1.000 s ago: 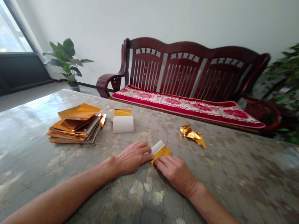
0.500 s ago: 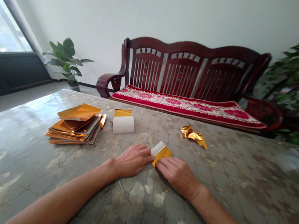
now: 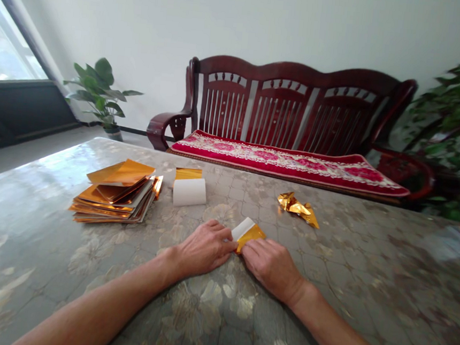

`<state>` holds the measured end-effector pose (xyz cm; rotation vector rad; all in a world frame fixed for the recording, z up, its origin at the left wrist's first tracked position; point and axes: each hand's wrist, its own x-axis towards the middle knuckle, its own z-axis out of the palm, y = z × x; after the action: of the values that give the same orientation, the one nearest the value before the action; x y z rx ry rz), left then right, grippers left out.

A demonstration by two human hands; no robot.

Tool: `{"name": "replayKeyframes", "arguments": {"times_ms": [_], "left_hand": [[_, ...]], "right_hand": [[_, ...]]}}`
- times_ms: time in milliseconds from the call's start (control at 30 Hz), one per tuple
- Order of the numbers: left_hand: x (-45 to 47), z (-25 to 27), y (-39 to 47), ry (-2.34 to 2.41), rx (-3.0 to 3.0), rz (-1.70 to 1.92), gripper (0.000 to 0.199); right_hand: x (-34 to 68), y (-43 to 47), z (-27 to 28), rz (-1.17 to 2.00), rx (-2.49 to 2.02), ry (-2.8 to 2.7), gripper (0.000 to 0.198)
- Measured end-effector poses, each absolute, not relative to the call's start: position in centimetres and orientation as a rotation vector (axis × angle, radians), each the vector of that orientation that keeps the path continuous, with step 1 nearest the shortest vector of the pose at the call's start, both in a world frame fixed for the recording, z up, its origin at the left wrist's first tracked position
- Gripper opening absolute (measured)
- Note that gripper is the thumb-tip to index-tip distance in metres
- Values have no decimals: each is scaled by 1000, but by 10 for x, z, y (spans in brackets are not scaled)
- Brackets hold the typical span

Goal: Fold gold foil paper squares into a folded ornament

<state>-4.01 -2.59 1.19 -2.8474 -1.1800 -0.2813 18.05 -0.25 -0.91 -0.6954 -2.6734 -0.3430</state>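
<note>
A small sheet of gold foil paper (image 3: pixel 252 235), folded so that a white strip shows along its upper left side, lies on the table between my hands. My left hand (image 3: pixel 208 247) is closed on its left edge, the thumb at the near corner. From the right, my right hand (image 3: pixel 271 264) grips the near right part, its fingers together over the gold side and covering some of it. Beyond my left hand rests a curled white-backed sheet with a gold end (image 3: pixel 190 192). A crumpled, twisted piece of gold foil (image 3: pixel 298 209) lies farther off to the right.
A loose stack of gold foil papers (image 3: pixel 117 195) sits on the left of the patterned tabletop (image 3: pixel 201 320). At the far right edge is a clear plastic bag (image 3: pixel 451 244). A wooden bench (image 3: pixel 283 113) with a red floral cushion stands behind the table, with plants on both sides.
My right fingers have slid slightly up and over the gold side, covering more of it. My left hand stays almost in place; the other papers have not moved.
</note>
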Motion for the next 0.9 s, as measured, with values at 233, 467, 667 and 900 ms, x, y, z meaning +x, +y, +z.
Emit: {"name": "replayKeyframes", "arguments": {"times_ms": [233,467,667,900], "left_hand": [[-30,-6,-26,-1247,-2711,-370,22],[-24,-14,-28,-1257,-2658,-413,18],[-28,-14,-29,-1271,-2690,-441,22],[-35,-7,-40,-1357,-2762,-424,18]], "right_hand": [[180,-4,-11,-136,-899,-2591,18],[180,-5,-9,102,-918,-2550,7],[177,0,-17,-63,-868,-2573,16],[174,-1,-17,70,-957,-2548,11]]}}
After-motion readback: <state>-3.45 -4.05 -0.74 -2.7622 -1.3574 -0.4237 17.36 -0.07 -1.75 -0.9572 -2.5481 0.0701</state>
